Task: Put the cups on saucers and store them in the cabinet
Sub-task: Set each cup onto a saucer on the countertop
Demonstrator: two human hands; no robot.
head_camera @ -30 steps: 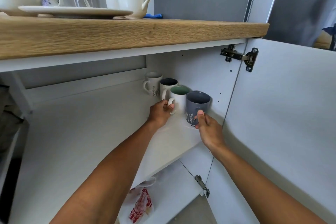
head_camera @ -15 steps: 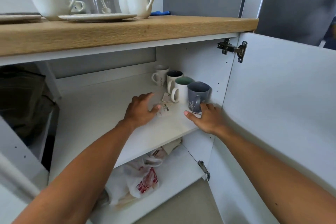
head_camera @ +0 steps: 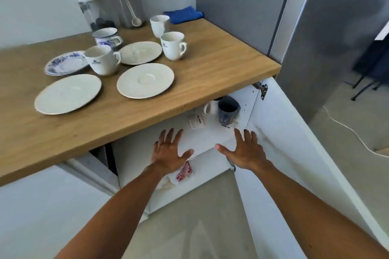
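Note:
On the wooden counter [head_camera: 221,65] lie three white saucers [head_camera: 145,80] [head_camera: 67,93] [head_camera: 140,52] and a blue-patterned saucer [head_camera: 66,63]. Standing among them are white cups [head_camera: 101,60] [head_camera: 173,45] [head_camera: 159,24] and a blue-patterned cup [head_camera: 106,37]. None of the cups sits on a saucer. Below, the open cabinet's shelf [head_camera: 208,136] holds a grey mug [head_camera: 228,109] and a white mug [head_camera: 210,107], half hidden under the counter. My left hand [head_camera: 169,149] and my right hand [head_camera: 244,149] hover with fingers spread in front of the shelf edge, holding nothing.
Two glass jars [head_camera: 124,0] [head_camera: 93,10] and a blue cloth [head_camera: 183,14] stand at the counter's back. The cabinet door [head_camera: 294,132] hangs open to the right. A red-and-white bag [head_camera: 184,171] lies on the lower shelf. A label [head_camera: 195,121] lies on the shelf. A white cable [head_camera: 347,128] runs along the floor.
Both hands have let go of the mugs and drawn back out of the cabinet. My view has risen above the counter, so the cups and saucers now show from above.

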